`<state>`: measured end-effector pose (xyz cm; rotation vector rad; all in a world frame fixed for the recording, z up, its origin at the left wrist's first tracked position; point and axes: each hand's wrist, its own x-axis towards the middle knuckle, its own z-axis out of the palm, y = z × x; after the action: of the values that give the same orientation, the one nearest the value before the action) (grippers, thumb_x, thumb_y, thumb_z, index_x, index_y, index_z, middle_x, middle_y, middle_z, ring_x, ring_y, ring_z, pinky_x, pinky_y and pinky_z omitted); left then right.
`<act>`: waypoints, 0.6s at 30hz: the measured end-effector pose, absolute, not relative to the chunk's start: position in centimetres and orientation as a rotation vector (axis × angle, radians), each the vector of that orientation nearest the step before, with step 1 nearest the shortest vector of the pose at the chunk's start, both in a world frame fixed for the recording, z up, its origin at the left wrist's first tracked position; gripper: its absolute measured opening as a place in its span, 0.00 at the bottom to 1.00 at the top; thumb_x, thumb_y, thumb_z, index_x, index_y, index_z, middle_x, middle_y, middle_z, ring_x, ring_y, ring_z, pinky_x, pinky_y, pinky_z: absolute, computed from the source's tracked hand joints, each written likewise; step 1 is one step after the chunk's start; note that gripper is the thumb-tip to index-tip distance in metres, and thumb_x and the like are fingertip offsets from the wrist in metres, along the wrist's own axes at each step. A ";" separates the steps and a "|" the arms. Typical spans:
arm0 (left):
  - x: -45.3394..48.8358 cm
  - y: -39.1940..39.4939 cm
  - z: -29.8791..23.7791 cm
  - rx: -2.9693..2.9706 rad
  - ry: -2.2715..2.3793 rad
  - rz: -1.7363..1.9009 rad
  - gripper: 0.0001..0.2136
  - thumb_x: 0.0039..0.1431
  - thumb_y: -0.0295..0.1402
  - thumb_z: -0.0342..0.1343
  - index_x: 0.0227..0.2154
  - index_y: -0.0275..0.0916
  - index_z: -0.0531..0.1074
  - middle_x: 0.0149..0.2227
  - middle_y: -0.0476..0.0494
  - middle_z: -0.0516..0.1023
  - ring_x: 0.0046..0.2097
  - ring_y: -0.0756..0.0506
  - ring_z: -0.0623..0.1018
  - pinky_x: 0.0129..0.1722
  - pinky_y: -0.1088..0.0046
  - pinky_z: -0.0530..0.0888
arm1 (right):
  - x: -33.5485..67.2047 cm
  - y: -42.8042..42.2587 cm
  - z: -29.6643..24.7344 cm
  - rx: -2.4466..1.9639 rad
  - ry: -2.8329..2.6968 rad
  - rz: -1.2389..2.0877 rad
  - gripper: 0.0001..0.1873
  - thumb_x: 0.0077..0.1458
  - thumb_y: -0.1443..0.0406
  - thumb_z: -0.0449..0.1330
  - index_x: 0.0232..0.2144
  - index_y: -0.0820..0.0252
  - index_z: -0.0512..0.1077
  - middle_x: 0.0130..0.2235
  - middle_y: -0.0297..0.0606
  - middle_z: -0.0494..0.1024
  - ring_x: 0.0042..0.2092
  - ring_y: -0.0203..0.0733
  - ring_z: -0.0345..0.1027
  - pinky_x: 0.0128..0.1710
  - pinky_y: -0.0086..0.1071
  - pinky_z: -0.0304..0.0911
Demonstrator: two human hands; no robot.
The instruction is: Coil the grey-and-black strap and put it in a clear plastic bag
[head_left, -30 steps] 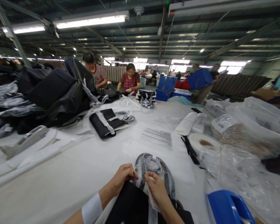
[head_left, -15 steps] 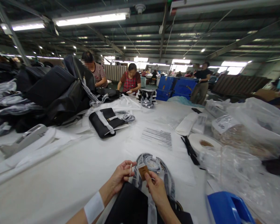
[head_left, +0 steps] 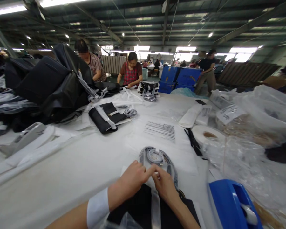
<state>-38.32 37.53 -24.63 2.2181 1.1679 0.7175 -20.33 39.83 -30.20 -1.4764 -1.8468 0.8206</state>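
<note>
My left hand (head_left: 131, 179) and my right hand (head_left: 164, 184) meet fingertip to fingertip over the near end of a plastic-wrapped coiled strap (head_left: 158, 158) on the white table (head_left: 69, 165). Both hands have their fingers pinched together; whatever is between them is hidden. Under my wrists lies a black bag (head_left: 138, 206) with a white strip (head_left: 155, 206) running across it. A white band wraps my left wrist.
A blue tape dispenser (head_left: 231, 203) sits at my near right, clear plastic bags (head_left: 243, 133) and a white tape roll (head_left: 207, 133) beyond it. A black pouch (head_left: 107, 117) and a printed sheet (head_left: 160, 130) lie mid-table. Black bags (head_left: 45, 86) pile at left. Other people work at the far end.
The small brown tag held up in my right hand half a second ago is out of sight. Both hands have dropped onto the strap and closed together. The view tilted down slightly.
</note>
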 end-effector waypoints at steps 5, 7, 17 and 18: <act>-39.0 29.1 -25.6 2.815 1.156 0.694 0.17 0.63 0.25 0.42 0.52 0.38 0.65 0.31 0.41 0.76 0.30 0.43 0.70 0.33 0.65 0.65 | -16.3 33.7 -30.1 -1.641 -1.754 0.602 0.23 0.58 0.58 0.48 0.49 0.64 0.72 0.45 0.51 0.78 0.46 0.52 0.72 0.50 0.47 0.65; -39.7 26.5 -28.3 2.835 1.214 0.801 0.14 0.62 0.24 0.41 0.46 0.36 0.68 0.27 0.43 0.75 0.28 0.44 0.69 0.32 0.67 0.66 | -16.3 30.4 -30.5 -1.568 -1.777 0.581 0.22 0.59 0.58 0.49 0.50 0.60 0.72 0.50 0.48 0.76 0.51 0.50 0.70 0.54 0.44 0.64; -42.1 23.9 -32.0 2.273 1.679 1.097 0.10 0.62 0.35 0.50 0.45 0.44 0.71 0.47 0.42 0.77 0.49 0.40 0.74 0.49 0.57 0.71 | -24.2 27.7 -32.9 -1.371 -2.051 1.027 0.30 0.61 0.61 0.47 0.63 0.64 0.55 0.64 0.46 0.58 0.64 0.44 0.52 0.64 0.42 0.50; -43.5 23.5 -32.3 2.064 1.778 1.159 0.13 0.62 0.39 0.50 0.47 0.44 0.70 0.50 0.41 0.75 0.52 0.39 0.73 0.52 0.54 0.70 | -24.4 28.0 -32.8 -1.420 -2.068 1.003 0.31 0.60 0.62 0.47 0.64 0.64 0.52 0.66 0.45 0.54 0.66 0.43 0.48 0.65 0.41 0.47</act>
<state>-43.46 23.54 -32.29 2.0640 1.7779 1.1587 -24.42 27.97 -32.81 -1.4198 -2.0677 1.0030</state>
